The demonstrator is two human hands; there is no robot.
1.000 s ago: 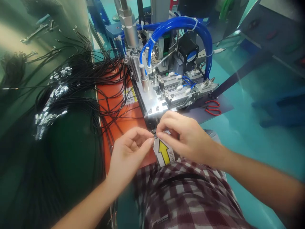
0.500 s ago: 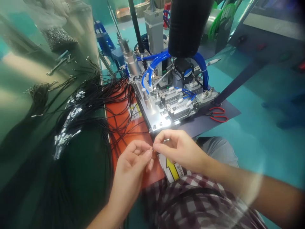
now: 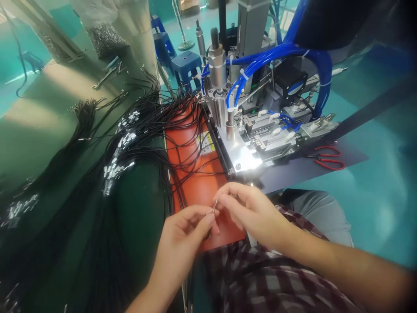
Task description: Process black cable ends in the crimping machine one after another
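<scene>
My left hand (image 3: 185, 234) is closed in a pinch on a thin wire end (image 3: 210, 212), above the orange surface (image 3: 203, 178). Facing it, my right hand (image 3: 252, 211) pinches another thin strand (image 3: 215, 203) that meets the first one between the fingertips. Both pieces are very small, and their far ends are hidden by my fingers. Just beyond my hands stands a metal machine (image 3: 241, 156) with blue air tubes (image 3: 280, 54).
Bundles of black cables (image 3: 146, 130) with silvery ends (image 3: 122, 148) spread over the green table (image 3: 137, 213) at left. Red-handled pliers (image 3: 329, 163) lie right of the machine. Blue stools (image 3: 187, 63) stand behind.
The view has shifted, so the machine and cables appear further right. The fingertips of both hands still meet, and the thin strands between them now show more clearly.
</scene>
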